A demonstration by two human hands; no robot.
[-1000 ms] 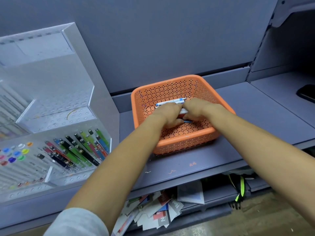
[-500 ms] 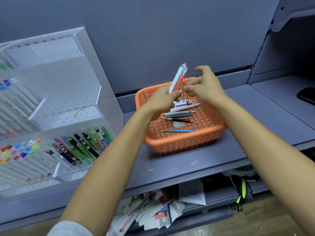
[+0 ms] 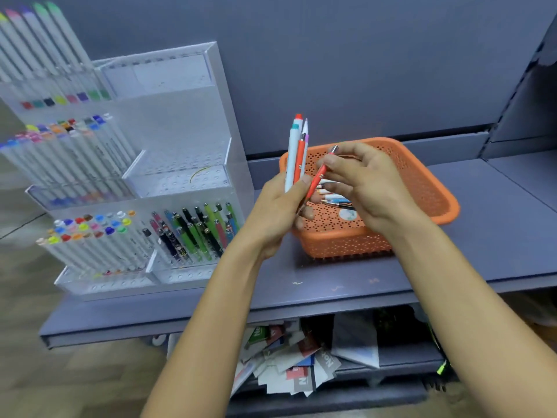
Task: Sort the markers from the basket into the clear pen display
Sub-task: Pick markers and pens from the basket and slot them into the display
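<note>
Left hand [image 3: 275, 212]: grips upright pens [image 3: 297, 152].
Right hand [image 3: 366, 184]: pinches tilted red pen [image 3: 318, 179].
Basket [image 3: 428, 182]: more pens inside.

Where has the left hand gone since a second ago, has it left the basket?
Yes. The left hand rose from the orange basket floor to above its left rim, gripping upright pens; the right hand pinches a red pen.

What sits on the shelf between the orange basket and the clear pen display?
Nothing visible: the head view shows bare shelf there, partly hidden by the left hand gripping pens.
</note>
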